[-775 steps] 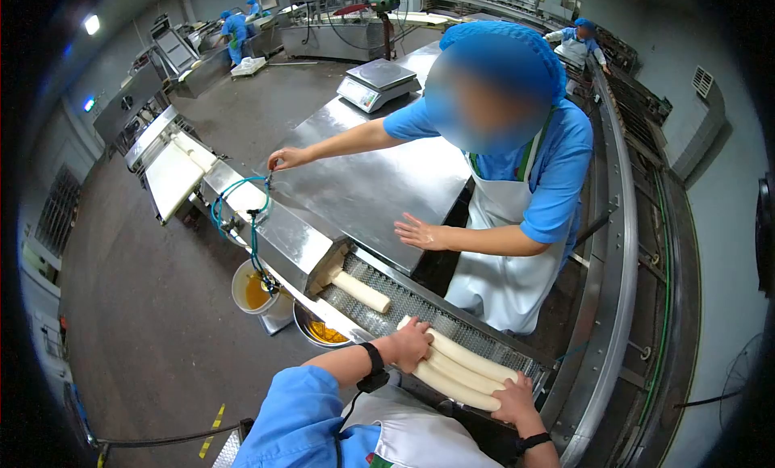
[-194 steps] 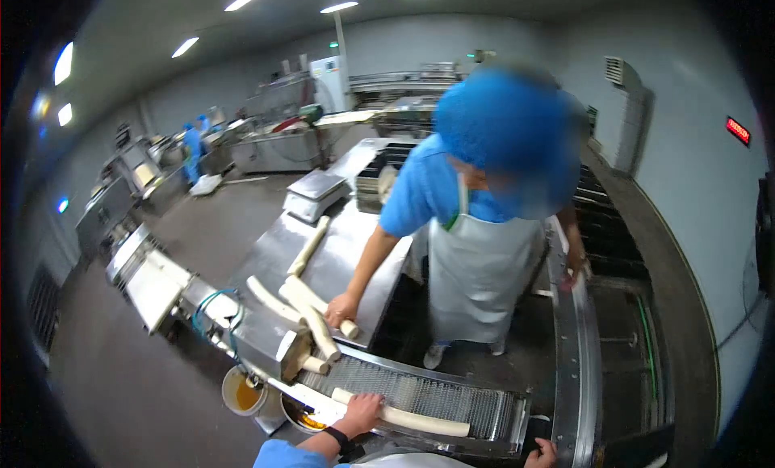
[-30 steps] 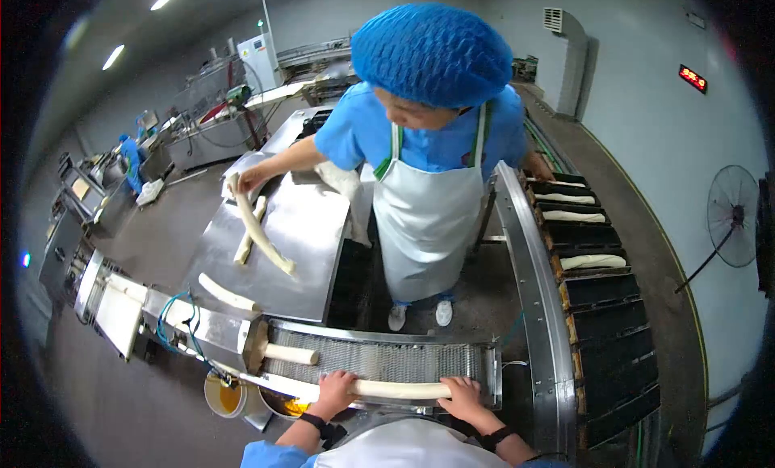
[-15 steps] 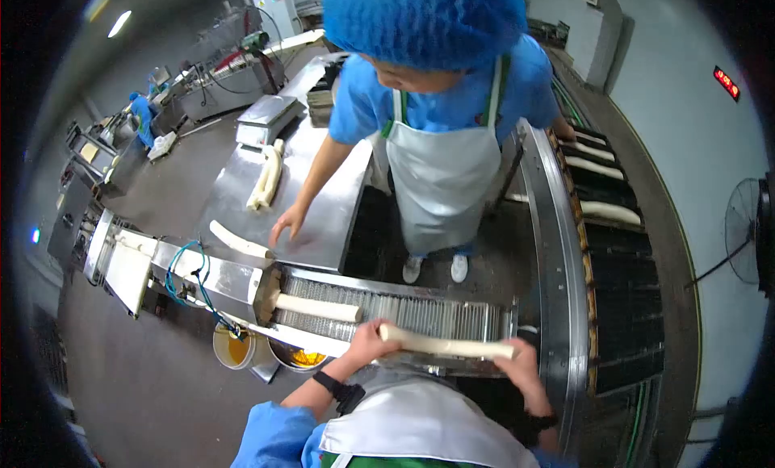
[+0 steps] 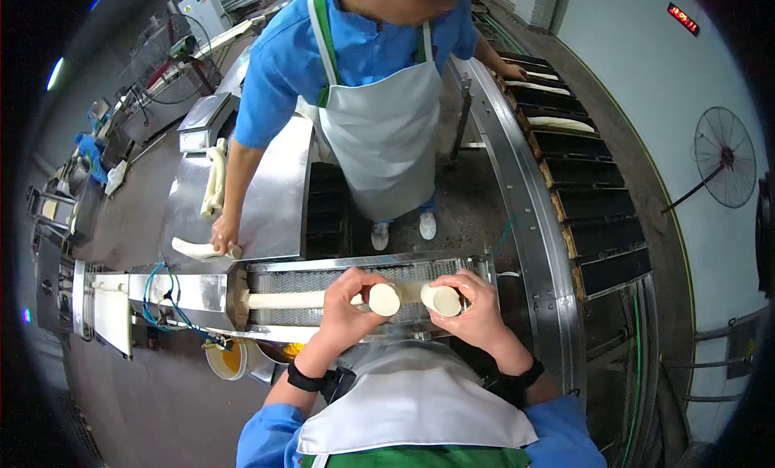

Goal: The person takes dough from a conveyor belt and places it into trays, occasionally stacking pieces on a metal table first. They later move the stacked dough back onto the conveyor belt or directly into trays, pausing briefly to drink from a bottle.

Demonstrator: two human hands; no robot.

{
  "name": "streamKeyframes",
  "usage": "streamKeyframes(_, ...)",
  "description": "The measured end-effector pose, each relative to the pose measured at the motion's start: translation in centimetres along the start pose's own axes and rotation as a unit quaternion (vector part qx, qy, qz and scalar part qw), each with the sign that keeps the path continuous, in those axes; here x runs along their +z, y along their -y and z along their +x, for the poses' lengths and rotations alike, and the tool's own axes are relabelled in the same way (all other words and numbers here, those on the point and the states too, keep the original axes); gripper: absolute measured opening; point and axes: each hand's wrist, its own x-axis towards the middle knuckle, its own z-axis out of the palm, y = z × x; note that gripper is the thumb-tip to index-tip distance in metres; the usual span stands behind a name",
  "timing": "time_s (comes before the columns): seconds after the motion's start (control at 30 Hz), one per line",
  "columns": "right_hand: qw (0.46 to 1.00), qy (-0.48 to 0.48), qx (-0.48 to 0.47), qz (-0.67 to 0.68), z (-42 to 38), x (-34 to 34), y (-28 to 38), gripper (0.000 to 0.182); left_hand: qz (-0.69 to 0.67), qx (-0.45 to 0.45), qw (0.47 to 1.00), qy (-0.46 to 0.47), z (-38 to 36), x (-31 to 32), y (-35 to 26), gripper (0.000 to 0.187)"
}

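My left hand (image 5: 347,307) is closed around one end of a pale dough roll (image 5: 384,299), its round end face turned up toward me. Opposite it, my right hand (image 5: 476,311) grips another dough end, also facing up, a short gap from the first. The middle of the dough is mostly hidden below the two ends. Both hands are over the mesh conveyor (image 5: 416,273). A second dough log (image 5: 291,300) lies along the belt to the left, reaching up to my left hand.
Across the conveyor stands a co-worker (image 5: 379,129), one hand on a dough piece (image 5: 192,248) on the steel table (image 5: 270,202). Black trays (image 5: 593,214), a few holding dough, line the right side. Lower left is a bucket (image 5: 228,359) with yellow liquid.
My hands have drawn together, turning the dough ends up toward me from a level, stretched-out hold. The co-worker's hand has come down onto the dough on the table.
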Motion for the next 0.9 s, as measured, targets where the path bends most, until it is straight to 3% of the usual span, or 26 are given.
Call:
streamKeyframes(0.23, 0.999, 0.013, 0.023, 0.044, -0.6, 0.7, -1.4, 0.035, -0.027, -0.047, 0.998, 0.006, -1.8, -0.8, 2.6, 0.043)
streamKeyframes(0.3, 0.978, -0.010, 0.114, 0.172, -1.5, 1.2, -3.2, 0.040, -0.119, -0.109, 0.984, -0.073, -2.2, -1.6, 3.1, 0.038)
streamKeyframes(0.33, 0.979, -0.010, 0.113, 0.172, -1.9, 1.1, -4.0, 0.040, -0.151, -0.197, 0.964, -0.096, -2.8, -2.6, 3.5, 0.044)
streamKeyframes(0.4, 0.950, -0.037, 0.205, 0.232, -2.6, 0.9, -5.7, 0.040, -0.164, -0.270, 0.931, -0.180, -4.1, -4.8, 5.7, 0.039)
streamKeyframes(0.47, 0.948, -0.042, 0.213, 0.232, -3.5, 1.7, -8.5, 0.040, -0.241, -0.314, 0.880, -0.264, -5.1, -7.4, 7.0, 0.032)
streamKeyframes(0.53, 0.877, -0.006, 0.370, 0.305, -4.2, 2.2, -9.7, 0.038, -0.265, -0.316, 0.860, -0.300, -6.9, -9.5, 9.7, 0.027)
streamKeyframes(0.6, 0.911, 0.039, 0.315, 0.262, -4.7, 4.6, -11.9, 0.037, -0.279, -0.333, 0.837, -0.333, -8.2, -11.3, 12.0, 0.026)
streamKeyframes(0.67, 0.956, 0.117, 0.232, 0.136, -5.0, 7.2, -14.3, 0.034, -0.165, -0.365, 0.855, -0.329, -9.1, -12.5, 14.6, 0.028)
streamKeyframes(0.73, 0.949, 0.200, 0.240, -0.033, -4.8, 8.8, -14.8, 0.034, 0.093, -0.308, 0.904, -0.282, -11.2, -12.4, 20.4, 0.051)
streamKeyframes(0.77, 0.960, 0.200, 0.146, -0.131, -5.2, 9.1, -15.0, 0.034, 0.236, -0.248, 0.912, -0.224, -11.3, -11.4, 19.3, 0.058)
streamKeyframes(0.8, 0.924, 0.277, 0.135, -0.227, -5.2, 9.5, -15.4, 0.035, 0.373, -0.178, 0.895, -0.165, -11.2, -10.5, 18.0, 0.065)
streamKeyframes(0.87, 0.921, 0.266, 0.086, -0.273, -5.8, 9.2, -15.1, 0.029, 0.304, -0.164, 0.938, 0.018, -12.7, -9.6, 20.9, 0.067)
streamKeyframes(0.9, 0.904, 0.307, 0.136, -0.265, -5.3, 8.3, -13.7, 0.039, 0.351, -0.118, 0.924, 0.094, -12.0, -8.8, 19.4, 0.063)
